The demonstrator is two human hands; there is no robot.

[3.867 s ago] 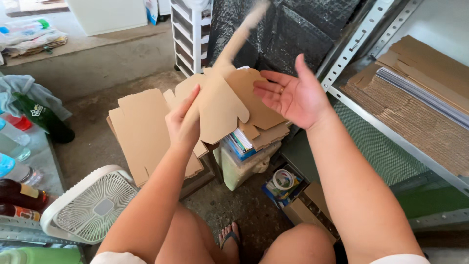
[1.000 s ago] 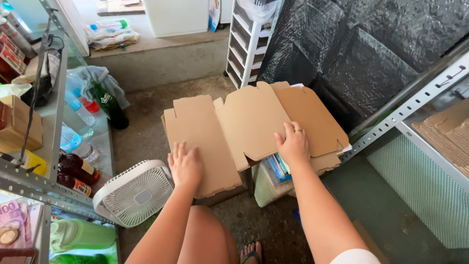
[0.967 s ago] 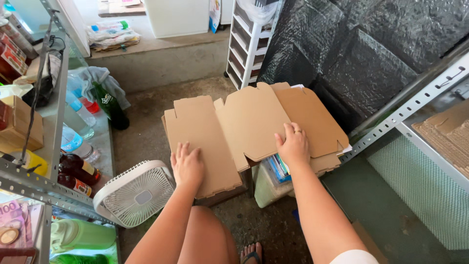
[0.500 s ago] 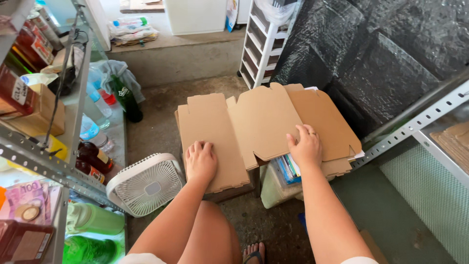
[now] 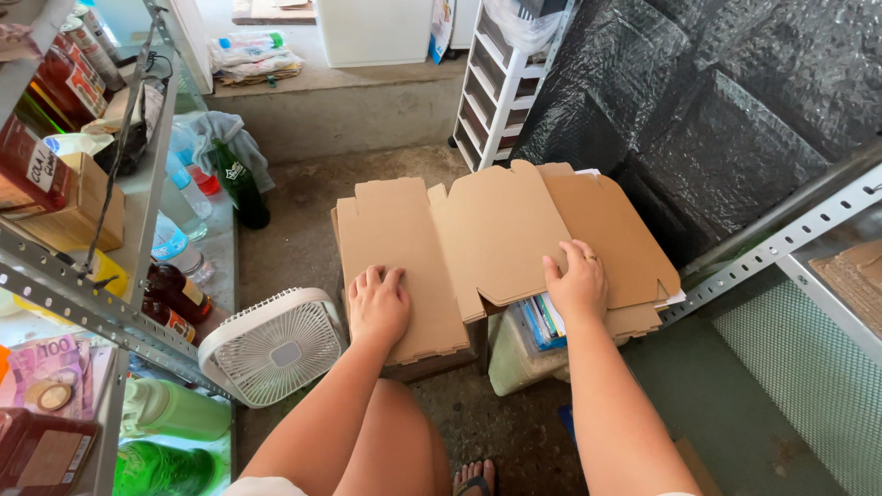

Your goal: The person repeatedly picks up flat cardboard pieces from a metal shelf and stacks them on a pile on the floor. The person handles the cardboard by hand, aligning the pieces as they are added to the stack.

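A flat, unfolded brown cardboard box blank (image 5: 501,225) lies spread over a stack of similar cardboard sheets. My left hand (image 5: 378,304) rests palm down on the left panel of the cardboard, fingers together. My right hand (image 5: 577,281), with a ring on one finger, presses flat on the near edge of the right panel. Neither hand grips anything. My bare knees show below.
A small white fan (image 5: 273,346) lies on the concrete floor at the left. Metal shelving (image 5: 83,298) with bottles and boxes stands at the left, another metal rack (image 5: 781,243) at the right. A white drawer tower (image 5: 496,87) and black plastic sheeting (image 5: 698,101) stand behind. Books (image 5: 542,321) sit under the cardboard.
The flat cardboard that was held up in both hands now lies on the stack. Both hands have stayed pressed on it over the last second, while the view shifted slightly.
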